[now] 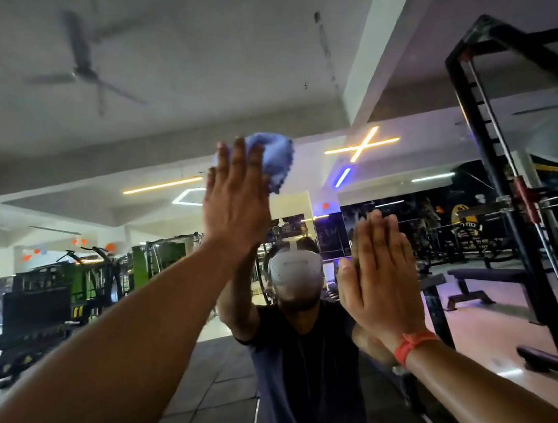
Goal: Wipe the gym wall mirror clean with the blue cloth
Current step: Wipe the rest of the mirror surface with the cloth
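The wall mirror (127, 158) fills most of the view and reflects the gym and a person in a dark shirt. My left hand (235, 198) is raised high at the centre, fingers straight, pressing the bunched blue cloth (276, 163) flat against the glass. The cloth sticks out above and to the right of my fingers. My right hand (379, 276) lies flat on the mirror lower and to the right, fingers straight and together, an orange band on its wrist. It holds nothing.
A black metal rack (509, 187) with a steel bar stands close at the right, beside the mirror's edge. A weight bench (484, 279) and gym machines (72, 288) show in the reflection. The floor below has dark tiles.
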Available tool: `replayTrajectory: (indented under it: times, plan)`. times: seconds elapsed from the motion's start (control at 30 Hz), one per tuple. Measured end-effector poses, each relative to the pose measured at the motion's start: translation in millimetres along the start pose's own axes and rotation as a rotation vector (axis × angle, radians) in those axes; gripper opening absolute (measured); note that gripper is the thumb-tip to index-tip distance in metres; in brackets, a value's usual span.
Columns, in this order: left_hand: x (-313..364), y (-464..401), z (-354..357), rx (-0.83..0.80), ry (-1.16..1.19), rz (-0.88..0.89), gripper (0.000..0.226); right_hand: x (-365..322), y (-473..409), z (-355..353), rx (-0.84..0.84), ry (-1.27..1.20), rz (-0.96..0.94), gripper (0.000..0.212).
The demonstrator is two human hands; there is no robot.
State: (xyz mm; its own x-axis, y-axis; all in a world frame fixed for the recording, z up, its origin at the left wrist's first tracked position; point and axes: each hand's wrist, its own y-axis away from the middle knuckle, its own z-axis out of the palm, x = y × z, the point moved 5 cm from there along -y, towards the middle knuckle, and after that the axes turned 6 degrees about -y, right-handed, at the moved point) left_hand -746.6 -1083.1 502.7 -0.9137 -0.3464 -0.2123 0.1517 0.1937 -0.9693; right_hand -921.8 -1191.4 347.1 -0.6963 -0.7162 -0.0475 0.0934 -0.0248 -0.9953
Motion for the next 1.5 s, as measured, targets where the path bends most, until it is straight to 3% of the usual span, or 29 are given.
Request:
replayTrajectory:
  times: [0.07,0.17,0.27,0.33,0.4,0.43,0.53,0.57,0.6,0.7,0.8,0.9,0.93,0.97,1.07,1.13,1.27,1.5]
  plan:
    - [-38.7,13.6,-6.6,0.007,0.075,-0.194,0.063,0.7,-0.4,0.9,-0.015,-0.002,0.004,0.069]
    - [-22.6,90.0,-1.2,0.053,0.151,-0.210,0.062,1.6,1.1,0.2,-0.024,-0.006,0.022,0.068]
    - [16.7,152.2,14.5,0.035,0.067,0.161,0.061,0.6,0.5,-0.9,-0.019,-0.008,0.023,0.068]
    - [20.8,141.5,18.1,0.047,-0.015,0.494,0.055,-0.1,0.3,-1.3,0.004,0.000,0.013,0.066]
    - [13.5,102.9,19.2,0.051,-0.137,0.678,0.052,-0.3,0.2,-1.6,0.007,0.010,0.033,0.067]
    - [5.3,76.5,15.3,0.042,-0.179,0.623,0.054,-0.3,0.1,-1.5,0.001,0.005,0.046,0.068]
    - [-49.1,22.6,-5.7,0.026,-0.048,-0.042,0.062,0.8,-0.2,-0.8,-0.023,-0.018,0.066,0.070]
    - [-62.5,27.1,-8.8,0.033,0.029,-0.190,0.060,1.2,-0.1,-0.5,-0.022,-0.020,0.066,0.070]
    - [-62.9,40.3,-9.4,0.045,0.073,-0.217,0.060,1.6,0.2,-0.7,-0.012,-0.020,0.063,0.069]
    - [-28.3,109.3,3.9,0.087,0.084,0.037,0.062,1.3,2.1,-1.1,0.003,-0.008,0.042,0.069]
    - [7.6,158.0,15.0,0.069,0.052,0.513,0.054,0.4,2.5,-1.7,-0.011,0.004,0.041,0.069]
    - [10.5,129.9,11.8,0.065,-0.107,0.922,0.050,-0.5,1.0,-2.4,0.010,0.007,0.052,0.066]
    - [7.8,106.9,10.0,0.107,-0.156,0.914,0.050,-0.4,0.6,-2.6,0.014,0.012,0.056,0.066]
    - [3.5,80.3,8.2,0.116,-0.169,0.787,0.051,-0.7,0.6,-2.9,0.008,0.007,0.061,0.066]
    - [-6.9,32.8,0.3,0.071,-0.005,0.130,0.055,-0.7,0.5,-3.8,-0.009,-0.008,0.077,0.068]
    - [18.7,48.8,4.8,0.124,0.087,0.054,0.054,-0.8,-0.4,-4.7,0.011,-0.029,0.073,0.066]
    - [74.6,114.2,22.3,0.126,0.081,0.519,0.052,6.1,1.0,-14.1,0.022,-0.186,0.006,0.061]
    - [97.6,87.0,29.8,0.112,-0.020,0.873,0.050,80.2,7.3,-61.1,0.135,0.101,0.303,0.072]
